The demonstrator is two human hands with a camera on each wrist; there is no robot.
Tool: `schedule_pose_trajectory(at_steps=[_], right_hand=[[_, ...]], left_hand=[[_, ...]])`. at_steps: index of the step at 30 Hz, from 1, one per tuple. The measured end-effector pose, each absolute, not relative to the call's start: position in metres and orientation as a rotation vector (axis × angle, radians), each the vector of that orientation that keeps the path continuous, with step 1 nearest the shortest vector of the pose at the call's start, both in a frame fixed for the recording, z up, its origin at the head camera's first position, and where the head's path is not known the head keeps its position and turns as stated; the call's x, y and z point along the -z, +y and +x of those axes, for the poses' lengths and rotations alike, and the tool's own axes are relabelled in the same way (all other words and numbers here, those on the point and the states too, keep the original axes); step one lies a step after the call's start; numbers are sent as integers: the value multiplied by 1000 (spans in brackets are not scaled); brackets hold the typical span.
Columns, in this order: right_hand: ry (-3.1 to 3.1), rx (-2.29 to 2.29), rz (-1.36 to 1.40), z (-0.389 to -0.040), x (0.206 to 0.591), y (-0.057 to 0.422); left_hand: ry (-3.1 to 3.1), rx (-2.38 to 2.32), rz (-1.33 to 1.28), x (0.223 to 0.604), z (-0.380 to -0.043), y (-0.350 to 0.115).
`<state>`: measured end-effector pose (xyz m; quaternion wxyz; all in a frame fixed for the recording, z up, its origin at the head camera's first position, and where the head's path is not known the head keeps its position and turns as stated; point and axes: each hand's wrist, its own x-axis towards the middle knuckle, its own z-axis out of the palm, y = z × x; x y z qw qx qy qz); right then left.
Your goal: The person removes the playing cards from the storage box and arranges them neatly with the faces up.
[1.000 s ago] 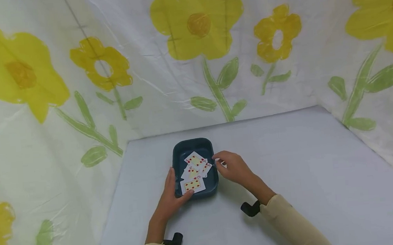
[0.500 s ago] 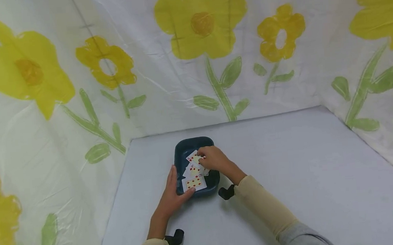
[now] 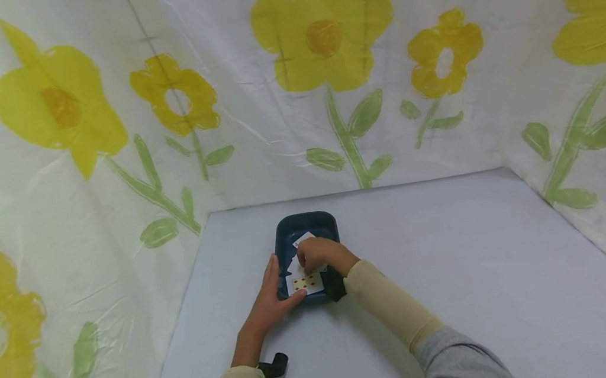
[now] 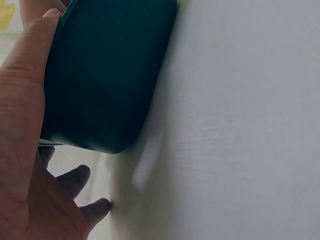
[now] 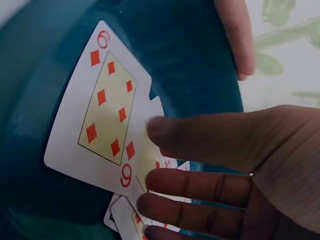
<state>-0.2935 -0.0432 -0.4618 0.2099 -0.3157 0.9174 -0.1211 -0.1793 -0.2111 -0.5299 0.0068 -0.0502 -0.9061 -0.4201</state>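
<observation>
A dark teal tray [image 3: 280, 226] stands on the table with several playing cards lying face up in it. The six of diamonds [image 5: 107, 107] lies nearest, with other cards [image 5: 125, 212] partly under it. My left hand [image 3: 270, 298] rests on the tray's near left corner, its fingers straight along the left wall and the thumb at the near rim. My right hand [image 3: 319, 253] reaches in over the right rim. In the right wrist view its thumb and fingers lie apart over the cards, fingertips right at the six of diamonds' edge, with nothing seen pinched between them.
The tray stands on a white table [image 3: 436, 250] near its back left. Behind and beside the table hangs a white sheet printed with yellow flowers [image 3: 323, 39]. A black wrist mount [image 3: 275, 365] sits on the left wrist, another [image 3: 334, 286] on the right.
My right hand has moved from the tray's right rim to over the cards, then down toward the six of diamonds. My left hand stays at the tray's corner. The head view has shifted slightly.
</observation>
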Motion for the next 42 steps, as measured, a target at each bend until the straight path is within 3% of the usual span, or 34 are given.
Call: schedule_pose_trajectory(at_steps=[28,37,42], right_hand=[[2634,84,-784,-276,478,-60],[2578,208,-831,-273,473,-54],[2500,506,-850,-286,460,-35]], left_hand=[[-2806,1345,-193,527,-180,-212],[-2785,1342,-203,532,-178,-212],[-2784,1360,-191,532,-176,-212]])
